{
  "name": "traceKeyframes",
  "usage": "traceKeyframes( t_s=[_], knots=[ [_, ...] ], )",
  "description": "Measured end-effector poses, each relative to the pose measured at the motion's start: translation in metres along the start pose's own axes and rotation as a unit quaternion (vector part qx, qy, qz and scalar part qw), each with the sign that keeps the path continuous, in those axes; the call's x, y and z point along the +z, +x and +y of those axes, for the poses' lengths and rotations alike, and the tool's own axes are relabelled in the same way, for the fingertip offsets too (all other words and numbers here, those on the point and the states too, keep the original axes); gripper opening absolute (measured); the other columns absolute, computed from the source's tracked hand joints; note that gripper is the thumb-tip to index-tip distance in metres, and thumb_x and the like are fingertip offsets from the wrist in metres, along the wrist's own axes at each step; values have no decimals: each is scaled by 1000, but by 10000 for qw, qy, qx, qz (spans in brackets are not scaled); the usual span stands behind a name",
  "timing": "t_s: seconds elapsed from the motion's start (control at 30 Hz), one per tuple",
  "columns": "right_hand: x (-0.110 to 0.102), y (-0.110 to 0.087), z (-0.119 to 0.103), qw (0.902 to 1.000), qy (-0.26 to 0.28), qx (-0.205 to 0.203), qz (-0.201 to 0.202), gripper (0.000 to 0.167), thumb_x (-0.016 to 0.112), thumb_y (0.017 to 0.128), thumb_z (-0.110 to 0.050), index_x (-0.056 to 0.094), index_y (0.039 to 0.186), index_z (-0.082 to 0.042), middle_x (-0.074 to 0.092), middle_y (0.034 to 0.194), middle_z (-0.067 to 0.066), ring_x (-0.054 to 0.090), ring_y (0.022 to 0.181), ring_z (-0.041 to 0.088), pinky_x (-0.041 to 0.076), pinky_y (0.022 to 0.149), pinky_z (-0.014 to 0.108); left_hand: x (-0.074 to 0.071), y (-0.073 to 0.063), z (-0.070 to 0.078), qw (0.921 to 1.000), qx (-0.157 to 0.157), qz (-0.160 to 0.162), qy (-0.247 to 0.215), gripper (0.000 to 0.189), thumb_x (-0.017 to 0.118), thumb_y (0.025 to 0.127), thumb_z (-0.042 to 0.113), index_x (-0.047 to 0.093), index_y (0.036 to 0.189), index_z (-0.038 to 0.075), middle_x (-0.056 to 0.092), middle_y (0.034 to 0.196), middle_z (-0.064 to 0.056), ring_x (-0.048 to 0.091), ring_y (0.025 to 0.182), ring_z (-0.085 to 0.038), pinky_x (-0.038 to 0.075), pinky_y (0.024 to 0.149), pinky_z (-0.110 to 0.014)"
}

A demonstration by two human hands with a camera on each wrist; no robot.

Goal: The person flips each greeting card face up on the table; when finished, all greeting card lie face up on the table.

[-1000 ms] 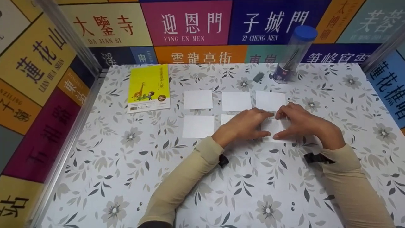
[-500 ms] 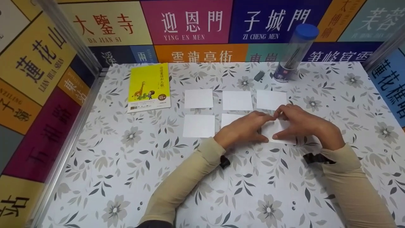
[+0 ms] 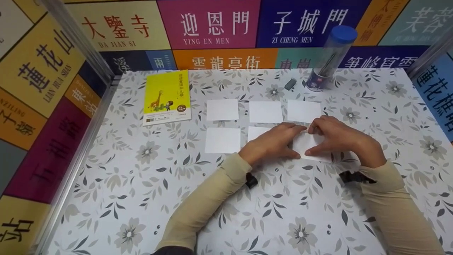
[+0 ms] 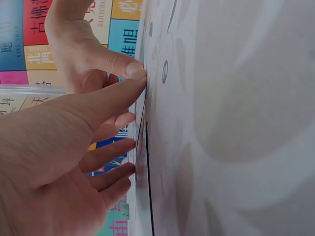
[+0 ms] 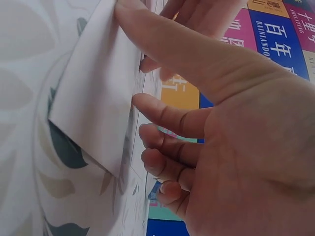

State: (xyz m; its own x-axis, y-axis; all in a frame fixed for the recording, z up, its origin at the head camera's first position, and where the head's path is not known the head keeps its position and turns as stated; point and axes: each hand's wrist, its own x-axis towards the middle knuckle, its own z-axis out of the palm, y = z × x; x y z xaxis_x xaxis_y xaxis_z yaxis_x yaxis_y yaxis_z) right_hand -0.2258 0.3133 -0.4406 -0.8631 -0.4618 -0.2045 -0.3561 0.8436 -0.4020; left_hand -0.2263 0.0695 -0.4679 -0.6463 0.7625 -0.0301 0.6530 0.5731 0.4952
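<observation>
My left hand (image 3: 270, 143) and right hand (image 3: 339, 136) meet over a white square card (image 3: 305, 141) at the right end of the nearer row. Both thumbs rest at its near edge, tips close together, and the fingers reach its far side. In the right wrist view the card (image 5: 93, 93) stands slightly raised at one corner, with the right thumb on its edge and the other fingers loosely bent beside it. The left fingers (image 4: 115, 169) are fairly straight in the left wrist view. Another white card (image 3: 259, 131) is partly hidden under the left wrist.
More white cards lie in two rows, including one at the left (image 3: 222, 109) and one behind my hands (image 3: 303, 109). Beyond are a yellow book (image 3: 167, 97), a grey eraser (image 3: 290, 84) and a clear tube with a blue lid (image 3: 329, 60). Lettered panels surround the floral tabletop.
My left hand has shifted slightly down, and the card between the hands has turned a little, its near edge now slanting. The other cards stay put.
</observation>
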Motion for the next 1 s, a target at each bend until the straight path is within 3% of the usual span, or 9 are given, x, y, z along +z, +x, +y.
traceKeyframes(
  t_s=[0.4,0.53,0.67,0.83,0.93,1.0],
  knots=[
    [-2,0,-2,9997,199,113,-78,72,101,73,-47,63,118,-5,70,115,12,62,106,28,49,95,46,0,0,-1,9998,33,186,16,99,89,91,40,35,169,14,49,167,-6,45,155,-21,30,131,-24],
    [-3,0,-4,10000,64,38,9,70,99,76,-47,67,123,-4,67,118,14,62,106,30,50,94,47,0,0,-2,9991,152,361,-165,96,93,87,37,42,166,19,55,153,-3,55,136,-16,41,119,-23],
    [-3,0,-5,9990,-104,-114,408,62,97,80,-43,73,123,-7,58,111,13,53,95,25,44,82,40,-1,3,-6,9942,375,845,-547,82,92,89,24,51,160,20,55,143,-4,56,115,-13,47,104,-20],
    [-7,2,-6,9942,-104,-224,1043,50,94,86,-35,74,124,-11,63,88,6,53,72,17,43,67,31,-5,6,-11,9765,622,1604,-1300,62,82,95,6,61,152,14,59,139,-8,67,103,-12,53,92,-14],
    [-10,3,-4,9899,145,-266,1385,39,90,91,-32,74,120,-12,69,78,1,58,63,10,47,62,25,-7,8,-13,9557,650,1970,-2086,55,78,97,2,63,149,10,62,138,-10,74,101,-10,58,90,-13],
    [-11,3,-3,9845,402,-334,1671,33,87,94,-33,76,117,-13,74,82,-1,64,65,6,50,63,21,-8,9,-13,9400,641,2205,-2522,48,77,100,7,64,146,10,67,135,-9,76,100,-7,60,88,-15]
  ],
)
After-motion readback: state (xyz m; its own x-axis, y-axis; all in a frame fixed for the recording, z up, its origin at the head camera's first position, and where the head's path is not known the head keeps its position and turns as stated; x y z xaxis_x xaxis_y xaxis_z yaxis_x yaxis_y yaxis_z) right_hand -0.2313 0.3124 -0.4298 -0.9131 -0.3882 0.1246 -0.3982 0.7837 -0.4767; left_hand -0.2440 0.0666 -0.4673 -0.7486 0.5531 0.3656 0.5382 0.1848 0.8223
